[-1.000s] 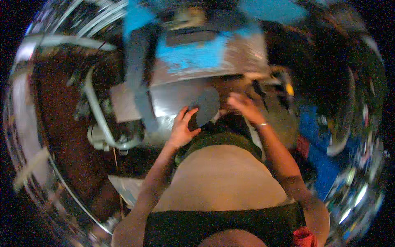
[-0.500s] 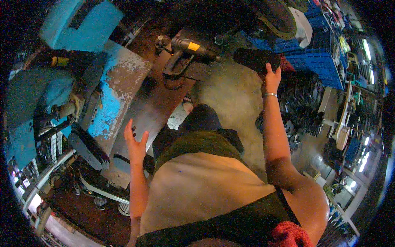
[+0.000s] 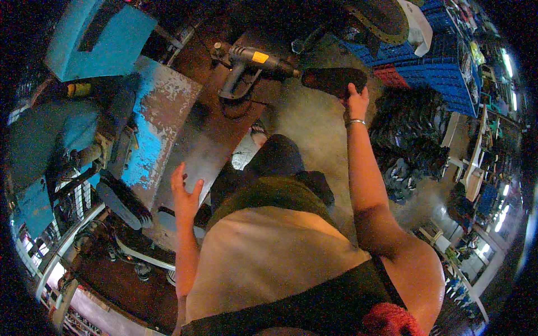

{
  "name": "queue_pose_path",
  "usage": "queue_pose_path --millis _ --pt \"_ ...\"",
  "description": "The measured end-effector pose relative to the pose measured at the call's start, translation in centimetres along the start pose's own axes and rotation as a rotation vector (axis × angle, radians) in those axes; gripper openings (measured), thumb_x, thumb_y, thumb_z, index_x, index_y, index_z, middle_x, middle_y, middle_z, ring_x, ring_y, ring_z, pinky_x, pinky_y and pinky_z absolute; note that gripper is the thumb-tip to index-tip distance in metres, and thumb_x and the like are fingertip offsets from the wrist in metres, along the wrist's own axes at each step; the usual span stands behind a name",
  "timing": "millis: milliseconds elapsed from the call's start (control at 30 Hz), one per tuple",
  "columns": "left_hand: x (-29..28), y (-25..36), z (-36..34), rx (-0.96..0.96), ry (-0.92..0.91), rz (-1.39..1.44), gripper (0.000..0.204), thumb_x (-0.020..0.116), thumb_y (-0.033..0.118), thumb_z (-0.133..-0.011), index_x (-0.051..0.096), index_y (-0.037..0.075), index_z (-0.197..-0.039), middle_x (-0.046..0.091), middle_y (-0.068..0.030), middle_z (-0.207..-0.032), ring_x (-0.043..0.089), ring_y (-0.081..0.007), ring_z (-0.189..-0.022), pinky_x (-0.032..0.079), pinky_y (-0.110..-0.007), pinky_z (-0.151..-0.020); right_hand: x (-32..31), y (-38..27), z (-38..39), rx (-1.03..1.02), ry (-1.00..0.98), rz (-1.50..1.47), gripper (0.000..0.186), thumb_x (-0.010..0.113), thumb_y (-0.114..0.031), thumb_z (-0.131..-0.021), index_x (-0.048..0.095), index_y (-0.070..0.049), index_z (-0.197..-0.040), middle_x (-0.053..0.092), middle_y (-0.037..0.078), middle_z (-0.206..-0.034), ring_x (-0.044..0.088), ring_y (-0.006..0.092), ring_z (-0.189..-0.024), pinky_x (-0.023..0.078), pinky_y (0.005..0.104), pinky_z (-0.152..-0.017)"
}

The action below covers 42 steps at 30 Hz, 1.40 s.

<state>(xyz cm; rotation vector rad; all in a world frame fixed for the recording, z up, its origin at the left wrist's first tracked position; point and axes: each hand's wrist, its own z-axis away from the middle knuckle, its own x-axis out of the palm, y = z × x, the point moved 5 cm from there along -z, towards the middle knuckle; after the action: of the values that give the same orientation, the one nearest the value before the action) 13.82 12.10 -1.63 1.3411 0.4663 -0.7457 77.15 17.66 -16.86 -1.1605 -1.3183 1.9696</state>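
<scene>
Right hand (image 3: 356,101) grips a dark, flat oval sole-shaped piece (image 3: 334,80), far right.
Left hand (image 3: 185,193) hangs open, empty, near the worn blue metal machine (image 3: 157,123); the piece's material is unclear.

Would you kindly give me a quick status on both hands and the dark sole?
Right hand gripping dark sole, arm stretched out. Left hand open, empty, beside worn blue machine table. Heat gun lying next to sole.

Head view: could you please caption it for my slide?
Right hand grips a flat black sole-shaped piece; left hand open.
</scene>
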Motion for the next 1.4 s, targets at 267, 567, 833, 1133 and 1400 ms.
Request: queue_pose_path --millis 267,567,833,1133,1400 --pt "0.4 0.0 -0.5 -0.004 -0.030 -0.111 0.071 0.079 0.021 -0.087 0.048 0.011 -0.150 0.050 -0.0200 -0.148 0.052 -0.0377 -0.129 0.044 -0.046 -0.109 2.7 2.2 -0.4 -0.056 -0.093 0.002 0.027 0.072 -0.016 -0.095 0.061 -0.010 -0.119 0.071 0.006 -0.102 0.071 0.0215 -0.077 0.058 0.0353 -0.052" --pt "-1.8 -0.9 -1.9 -0.038 0.073 -0.077 0.072 0.079 0.022 -0.087 0.048 0.011 -0.151 0.046 -0.0223 -0.153 0.043 -0.0404 -0.142 0.035 -0.048 -0.118 2.6 -0.7 0.9 -0.093 -0.108 0.344 0.082 0.074 -0.045 -0.090 0.048 0.011 -0.144 0.052 0.028 -0.148 0.049 0.0417 -0.138 0.037 0.0434 -0.118" --pt "-6.6 -2.2 -8.6 0.064 0.338 -0.201 0.074 0.083 0.024 -0.081 0.052 0.021 -0.148 0.039 -0.0226 -0.156 0.038 -0.0433 -0.143 0.034 -0.053 -0.117 -0.3 -13.6 4.2 -0.235 -0.176 0.144 0.055 0.077 -0.021 -0.091 0.058 0.000 -0.138 0.061 0.021 -0.138 0.061 0.0377 -0.116 0.056 0.0430 -0.097" --pt "-14.4 -3.6 -23.5 -0.098 0.251 -0.635 0.081 0.084 0.028 -0.075 0.052 0.028 -0.149 0.031 -0.0284 -0.160 0.026 -0.0491 -0.150 0.023 -0.067 -0.117 17.7 -30.2 21.3 -0.253 -0.661 -0.107 0.049 0.076 -0.014 -0.094 0.054 -0.002 -0.137 0.067 0.007 -0.111 0.060 0.0123 -0.076 0.056 0.0304 -0.070" --pt "-7.0 -2.9 -16.3 -0.009 -0.085 -0.528 0.075 0.082 0.032 -0.079 0.055 0.029 -0.149 0.035 -0.0273 -0.159 0.023 -0.0470 -0.151 0.014 -0.070 -0.119 37.2 -34.9 39.2 -0.089 -1.160 -0.285 0.027 0.071 -0.013 -0.097 0.059 -0.008 -0.121 0.070 0.008 -0.116 0.072 0.0245 -0.092 0.063 0.0422 -0.075"
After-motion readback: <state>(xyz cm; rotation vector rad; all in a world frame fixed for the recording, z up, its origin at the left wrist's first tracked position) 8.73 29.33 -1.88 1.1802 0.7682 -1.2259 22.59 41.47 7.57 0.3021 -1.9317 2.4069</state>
